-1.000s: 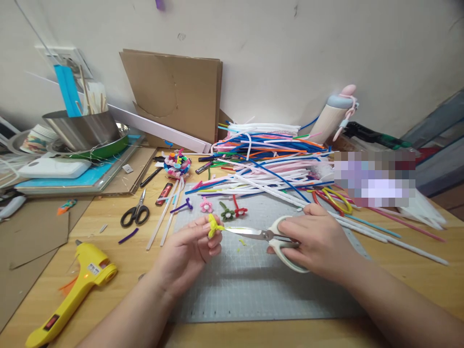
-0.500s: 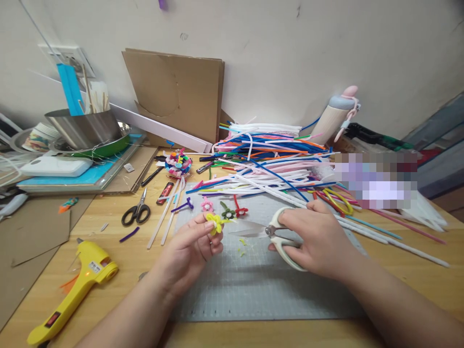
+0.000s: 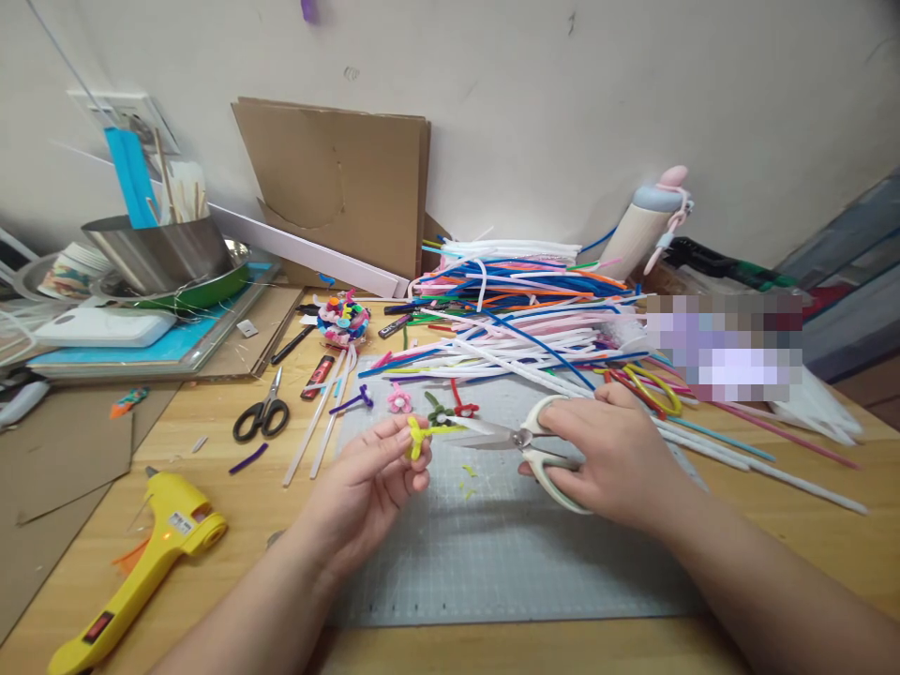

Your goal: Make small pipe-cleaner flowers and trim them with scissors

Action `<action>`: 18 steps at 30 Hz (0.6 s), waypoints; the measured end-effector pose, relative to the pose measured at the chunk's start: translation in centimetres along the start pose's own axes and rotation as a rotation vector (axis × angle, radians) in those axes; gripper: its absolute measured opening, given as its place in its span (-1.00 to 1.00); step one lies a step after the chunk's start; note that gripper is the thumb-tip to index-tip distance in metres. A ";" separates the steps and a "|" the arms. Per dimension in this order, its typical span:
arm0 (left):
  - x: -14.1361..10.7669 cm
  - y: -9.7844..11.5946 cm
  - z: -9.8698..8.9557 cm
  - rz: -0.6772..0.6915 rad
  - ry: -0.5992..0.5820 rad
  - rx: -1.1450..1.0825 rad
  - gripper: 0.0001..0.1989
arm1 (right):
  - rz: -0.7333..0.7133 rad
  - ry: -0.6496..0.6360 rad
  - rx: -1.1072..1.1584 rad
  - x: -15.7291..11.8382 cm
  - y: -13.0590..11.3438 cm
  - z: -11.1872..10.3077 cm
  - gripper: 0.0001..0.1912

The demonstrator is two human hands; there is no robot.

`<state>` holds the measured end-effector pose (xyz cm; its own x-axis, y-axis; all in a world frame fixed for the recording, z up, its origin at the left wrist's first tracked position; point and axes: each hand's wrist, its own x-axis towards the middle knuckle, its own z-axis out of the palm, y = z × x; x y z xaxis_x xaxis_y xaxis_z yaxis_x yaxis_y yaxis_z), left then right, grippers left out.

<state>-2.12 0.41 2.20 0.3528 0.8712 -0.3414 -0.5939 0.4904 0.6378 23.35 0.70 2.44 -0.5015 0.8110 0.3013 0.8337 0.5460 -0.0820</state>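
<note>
Between the thumb and fingers of my left hand (image 3: 383,469) is a yellow pipe-cleaner flower (image 3: 417,438), its short stem pointing right. My right hand (image 3: 605,445) grips white-handled scissors (image 3: 520,439) with the blades parted and their tips at the yellow stem. Whether the blades touch the stem I cannot tell. Small yellow clippings (image 3: 468,478) lie below on the grey cutting mat (image 3: 527,572). Behind my left hand lie a pink flower (image 3: 399,398), a dark green flower (image 3: 441,412), a red flower (image 3: 465,409) and a purple one (image 3: 362,397).
A yellow hot glue gun (image 3: 151,562) lies at the left, near black-handled scissors (image 3: 262,412) and clear glue sticks (image 3: 320,422). A large heap of pipe cleaners (image 3: 520,300) spreads across the back. A bottle (image 3: 651,225) stands by the wall, and cardboard (image 3: 337,187) leans there.
My left hand has turned the yellow flower, so it now shows more edge-on. The scissors' blades have opened wider and come over the stem.
</note>
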 end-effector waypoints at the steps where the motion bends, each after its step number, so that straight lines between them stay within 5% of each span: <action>1: 0.0 0.0 0.0 -0.014 -0.006 -0.012 -0.88 | -0.002 0.001 -0.007 0.0 0.0 0.0 -0.82; 18: 0.0 0.1 -0.4 -0.163 -0.025 -0.160 -0.88 | -0.027 0.025 0.006 -0.3 0.0 0.4 -0.80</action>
<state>-2.43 0.49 1.96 0.4704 0.7800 -0.4126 -0.6337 0.6240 0.4572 23.43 0.57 1.99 -0.5182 0.7902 0.3272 0.8184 0.5692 -0.0788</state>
